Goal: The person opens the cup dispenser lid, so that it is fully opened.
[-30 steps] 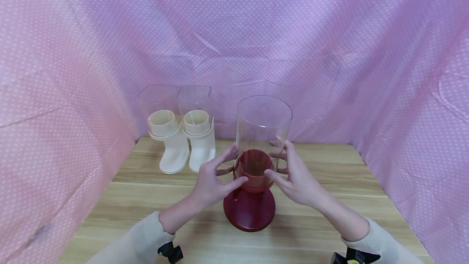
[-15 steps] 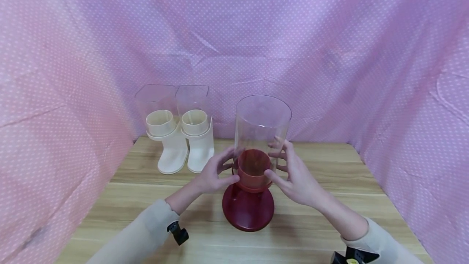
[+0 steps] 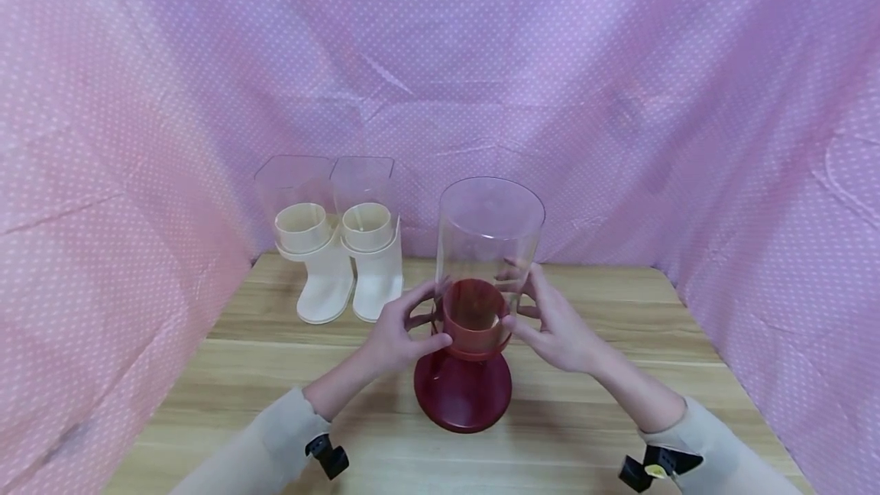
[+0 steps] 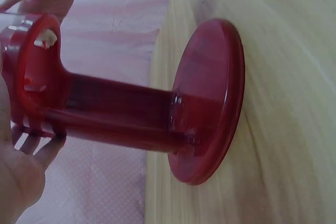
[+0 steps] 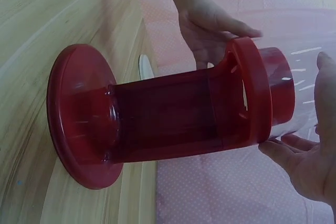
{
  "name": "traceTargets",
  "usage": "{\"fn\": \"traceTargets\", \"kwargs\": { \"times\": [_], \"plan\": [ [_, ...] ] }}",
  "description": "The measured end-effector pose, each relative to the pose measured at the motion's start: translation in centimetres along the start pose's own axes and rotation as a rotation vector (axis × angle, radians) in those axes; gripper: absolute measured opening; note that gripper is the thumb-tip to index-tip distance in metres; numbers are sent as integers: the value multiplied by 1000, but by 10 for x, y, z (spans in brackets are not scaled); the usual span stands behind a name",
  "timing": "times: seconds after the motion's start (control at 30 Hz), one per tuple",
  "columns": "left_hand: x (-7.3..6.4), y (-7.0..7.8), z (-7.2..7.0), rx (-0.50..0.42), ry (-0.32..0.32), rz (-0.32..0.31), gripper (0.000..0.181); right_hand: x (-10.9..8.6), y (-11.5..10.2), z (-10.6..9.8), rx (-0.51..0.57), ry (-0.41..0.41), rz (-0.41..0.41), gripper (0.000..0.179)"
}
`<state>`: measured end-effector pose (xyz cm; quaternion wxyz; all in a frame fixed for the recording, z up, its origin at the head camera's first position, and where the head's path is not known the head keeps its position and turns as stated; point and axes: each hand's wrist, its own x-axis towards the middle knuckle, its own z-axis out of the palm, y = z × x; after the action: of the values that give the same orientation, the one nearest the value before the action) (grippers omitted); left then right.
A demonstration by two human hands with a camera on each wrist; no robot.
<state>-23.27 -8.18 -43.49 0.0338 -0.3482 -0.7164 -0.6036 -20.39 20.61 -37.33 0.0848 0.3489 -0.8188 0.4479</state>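
Note:
A red dispenser stand (image 3: 463, 396) with a round base stands on the table in the middle of the head view. A tall clear cylinder (image 3: 490, 212), open at the top, sits upright in its collar, and a red ring-shaped part (image 3: 474, 327) shows inside the cylinder's bottom. My left hand (image 3: 397, 336) holds it from the left at the collar, thumb in front and fingers curled behind. From the right, my right hand (image 3: 562, 334) grips the cylinder's lower part; in the right wrist view its fingers (image 5: 283, 153) reach the collar's edge.
Two white dispenser stands (image 3: 326, 285) with clear square containers (image 3: 292, 174) stand side by side at the back left of the wooden table (image 3: 591, 434). A pink dotted cloth (image 3: 440, 37) hangs behind and on both sides.
My left hand has drawn back a little to the left, its thumb now nearer the collar's left side. The right thumb has shifted slightly. Stand and cylinder have barely moved.

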Motion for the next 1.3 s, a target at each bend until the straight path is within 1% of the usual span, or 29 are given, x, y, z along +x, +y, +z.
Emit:
{"fn": "traceTargets", "kwargs": {
  "times": [0.07, 0.17, 0.23, 0.33, 0.43, 0.53, 0.63, 0.67, 0.77, 0.93, 1.0, 1.13, 1.23, 1.3],
  "plan": [
    [-2, 0, 1, 21, 20, 14, 80, 1, 1, -2, 0, -25, -19, 78],
    [-4, -3, 0, 47, 23, 68, 81, 2, 0, -5, -10, -49, -33, 77],
    [-4, -5, -1, 42, 1, 92, 82, 2, -2, -9, -12, -45, -38, 75],
    [-1, -9, -4, 17, -52, 127, 84, 0, -6, -11, -10, -17, -34, 74],
    [4, -13, -7, -22, -99, 141, 82, -1, -10, -10, -2, -1, -40, 73],
    [7, -15, -8, -37, -127, 136, 66, -1, -11, -4, -1, 7, -51, 75],
    [8, -15, -8, -54, -133, 108, 52, -1, -12, 1, 11, 20, -60, 78],
    [7, -15, -8, -55, -133, 102, 49, -1, -13, 3, 19, 23, -61, 79],
    [6, -15, -8, -63, -127, 81, 55, -1, -13, 5, 36, 30, -61, 78],
    [5, -15, -7, -43, -112, 63, 72, 0, -12, 8, 38, 35, -64, 70],
    [4, -14, -6, -34, -104, 58, 75, 1, -11, 9, 38, 37, -69, 67],
    [1, -11, -3, -29, -74, 38, 77, 3, -9, 10, 40, 40, -65, 66],
    [-1, -10, -1, -24, -49, 48, 79, 4, -8, 10, 49, 38, -56, 66],
    [-2, -12, 0, -13, -36, 84, 82, 4, -8, 9, 49, 36, -54, 67]
  ]
}}
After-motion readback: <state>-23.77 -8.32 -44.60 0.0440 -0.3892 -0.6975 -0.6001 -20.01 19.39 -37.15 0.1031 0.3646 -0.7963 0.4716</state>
